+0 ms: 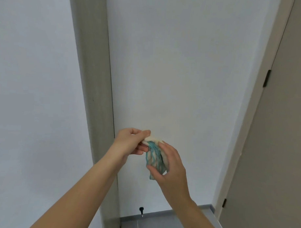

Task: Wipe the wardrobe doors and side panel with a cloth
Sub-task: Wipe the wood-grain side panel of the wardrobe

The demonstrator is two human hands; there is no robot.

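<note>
A small cloth [154,156], white with teal stripes, hangs bunched between my two hands in front of a white wall. My left hand [131,142] pinches its top edge between thumb and fingers. My right hand [170,167] grips its lower part, thumb on the near side and fingers behind. The wardrobe's white panel [36,92] fills the left of the view, and its grey-beige edge strip [94,77] runs down just left of my hands.
The white wall [182,63] stands straight ahead. A grey-beige door [273,152] with black hinges [266,78] stands at the right. A black door stopper [141,210] sticks out low on the wall above the grey floor [159,221].
</note>
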